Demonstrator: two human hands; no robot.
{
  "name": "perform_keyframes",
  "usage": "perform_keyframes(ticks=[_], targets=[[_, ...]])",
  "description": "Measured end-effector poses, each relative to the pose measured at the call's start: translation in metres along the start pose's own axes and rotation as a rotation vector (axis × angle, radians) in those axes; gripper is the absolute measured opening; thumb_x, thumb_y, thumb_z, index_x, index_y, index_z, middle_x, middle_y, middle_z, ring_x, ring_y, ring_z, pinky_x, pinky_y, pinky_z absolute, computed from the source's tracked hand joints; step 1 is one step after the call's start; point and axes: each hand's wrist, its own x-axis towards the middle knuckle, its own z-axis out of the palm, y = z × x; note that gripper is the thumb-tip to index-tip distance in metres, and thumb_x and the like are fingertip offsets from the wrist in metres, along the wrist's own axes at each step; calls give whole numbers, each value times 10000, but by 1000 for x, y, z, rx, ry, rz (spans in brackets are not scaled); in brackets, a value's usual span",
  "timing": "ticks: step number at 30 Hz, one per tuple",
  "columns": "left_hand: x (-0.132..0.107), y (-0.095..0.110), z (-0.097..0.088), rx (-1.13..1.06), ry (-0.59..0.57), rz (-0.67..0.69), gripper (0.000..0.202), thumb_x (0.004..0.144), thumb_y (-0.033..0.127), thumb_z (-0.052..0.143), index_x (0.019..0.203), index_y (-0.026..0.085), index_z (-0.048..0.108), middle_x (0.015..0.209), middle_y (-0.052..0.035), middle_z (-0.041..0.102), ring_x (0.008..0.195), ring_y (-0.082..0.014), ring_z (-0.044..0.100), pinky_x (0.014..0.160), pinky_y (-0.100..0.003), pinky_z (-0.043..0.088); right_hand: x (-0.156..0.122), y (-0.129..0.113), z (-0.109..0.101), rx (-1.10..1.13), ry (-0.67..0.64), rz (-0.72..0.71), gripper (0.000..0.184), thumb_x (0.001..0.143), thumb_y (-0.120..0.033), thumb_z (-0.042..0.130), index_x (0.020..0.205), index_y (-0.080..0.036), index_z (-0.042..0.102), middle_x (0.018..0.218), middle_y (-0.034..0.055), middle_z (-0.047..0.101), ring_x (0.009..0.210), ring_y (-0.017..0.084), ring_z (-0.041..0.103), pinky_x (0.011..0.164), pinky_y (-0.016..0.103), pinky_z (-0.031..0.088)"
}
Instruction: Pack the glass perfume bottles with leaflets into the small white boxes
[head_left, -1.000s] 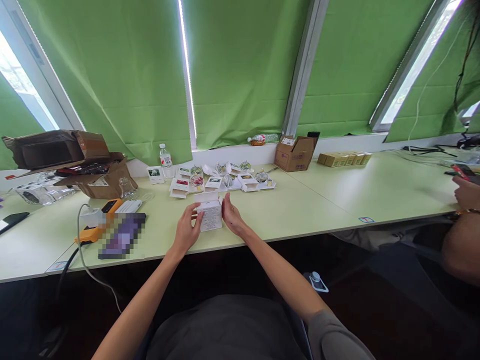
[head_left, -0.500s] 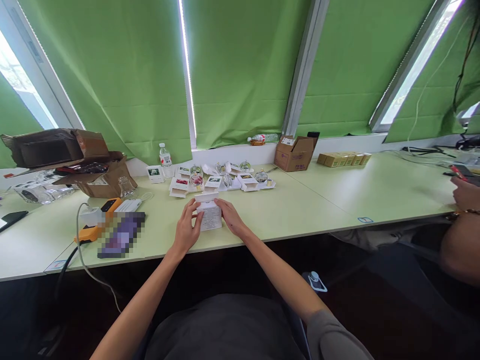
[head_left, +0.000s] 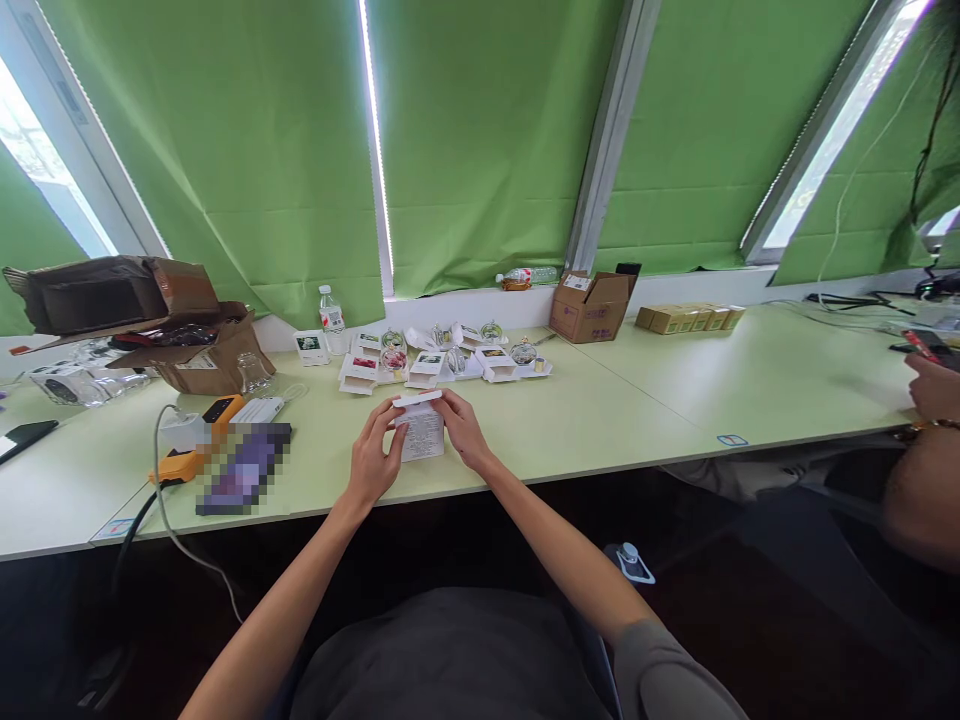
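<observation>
As seen from the head camera, both hands close on a small white carton (head_left: pixel 421 432) that stands upright on the pale green table (head_left: pixel 600 410), near its front edge and straight ahead of the person. The left hand (head_left: pixel 373 462) clasps the carton's left side, while the right hand (head_left: pixel 463 430) presses its right side, fingertips up at the top flap, which lies almost flat. The carton is smooth, square-edged card. Its front face carries a block of fine dark print, too small to read.

Behind it lies a cluster of open white cartons (head_left: pixel 420 368) with picture labels, and round clear glass pieces sit among them. A plastic water bottle (head_left: pixel 330 318) stands just beside that group. Farther right an open brown cardboard box (head_left: pixel 592 305) sits near a row of yellow boxes (head_left: pixel 690 318). Its contents are hidden.

At far left a larger torn cardboard box (head_left: pixel 187 350) gapes open with dark wrapping inside. An orange device (head_left: pixel 184 462) lies in front of it. Another person's hand (head_left: pixel 934 385) rests at the right edge. Matte green curtains (head_left: pixel 487 130) hang behind.
</observation>
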Motion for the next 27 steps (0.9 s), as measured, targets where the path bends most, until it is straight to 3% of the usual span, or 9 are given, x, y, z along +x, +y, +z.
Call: perform_keyframes(ticks=[6,9,11,15,18,23,27], targets=[[-1,-1,0,-43,11,-56,375,941,301,511,1299,236,422,1336,-110,523,1163,-218,575,851,-374,583,-4,-3,0,19,13,-62,407,864,-509,480,1063,-224,691,903,35,649,782,185,541,704,290,424],[-1,-3,1,-93,33,-64,469,929,296,540,1348,237,339,1325,-120,532,1140,-216,592,839,-378,585,-5,-3,-1,43,-13,-63,508,912,-570,368,1059,-207,692,886,53,653,778,189,555,724,305,435],[-1,-3,1,-113,38,-48,534,928,285,543,1391,242,280,1319,-120,539,1155,-216,583,843,-379,584,-5,-3,-1,-7,-21,-80,529,902,-607,382,1038,-199,691,890,57,649,778,188,552,703,300,433],[0,-4,1,-55,3,-4,396,945,275,504,1332,251,422,1333,-102,527,1192,-215,552,860,-367,579,-5,0,-1,-118,-36,-119,423,822,-558,589,1052,-209,655,856,33,625,721,166,522,618,272,409],[1,-3,-1,-36,-22,21,315,943,294,504,1254,243,505,1349,-99,510,1232,-221,518,868,-359,574,-5,1,0,-143,-38,-120,386,827,-515,602,1061,-209,637,835,27,614,698,159,514,599,270,408],[2,-7,-2,-33,-62,45,583,791,490,677,1284,258,469,1365,-112,481,1241,-251,503,858,-363,566,-5,1,0,-154,-41,-129,352,840,-484,594,1053,-207,633,875,32,619,705,156,512,599,270,414],[1,-17,0,-47,-115,51,806,701,727,557,1334,244,424,1387,-160,432,1231,-283,505,843,-374,552,-5,1,-1,-143,-53,-119,355,831,-479,606,1056,-204,623,846,27,611,705,158,520,600,270,419]])
